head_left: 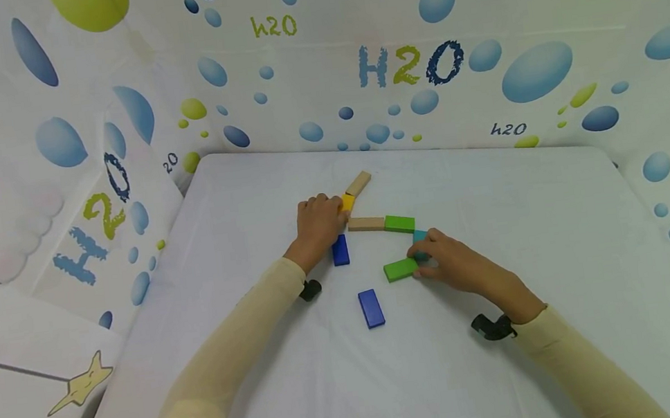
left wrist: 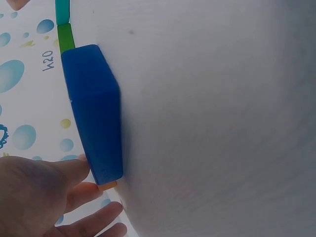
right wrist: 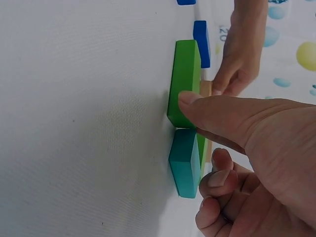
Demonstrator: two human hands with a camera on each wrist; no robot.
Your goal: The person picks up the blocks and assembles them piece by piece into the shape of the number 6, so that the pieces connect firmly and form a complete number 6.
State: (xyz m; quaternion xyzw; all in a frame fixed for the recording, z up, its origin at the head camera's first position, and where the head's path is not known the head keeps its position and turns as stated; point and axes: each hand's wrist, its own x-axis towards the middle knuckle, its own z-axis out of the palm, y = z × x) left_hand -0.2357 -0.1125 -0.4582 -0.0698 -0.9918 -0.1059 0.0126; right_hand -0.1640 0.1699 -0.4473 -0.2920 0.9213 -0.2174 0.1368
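Note:
My left hand (head_left: 319, 221) has curled fingers at a yellow block (head_left: 347, 202), partly hidden by the hand; in the left wrist view only an orange-yellow edge (left wrist: 107, 185) shows beside the fingertips. Just in front of that hand lies a blue block (head_left: 340, 250), large in the left wrist view. With thumb and index finger, my right hand (head_left: 457, 263) pinches the end of a green block (head_left: 401, 270). This block's corner meets a teal block (right wrist: 183, 163), which the fingers partly cover in the head view.
A wooden block (head_left: 360, 183) lies beyond the yellow one. Another wooden block (head_left: 366, 224) joins a second green block (head_left: 399, 223), leading to the teal one. Nearer me, a separate blue block (head_left: 371, 308) lies on the white-covered table (head_left: 307, 393). Printed sheets (head_left: 317, 65) stand behind.

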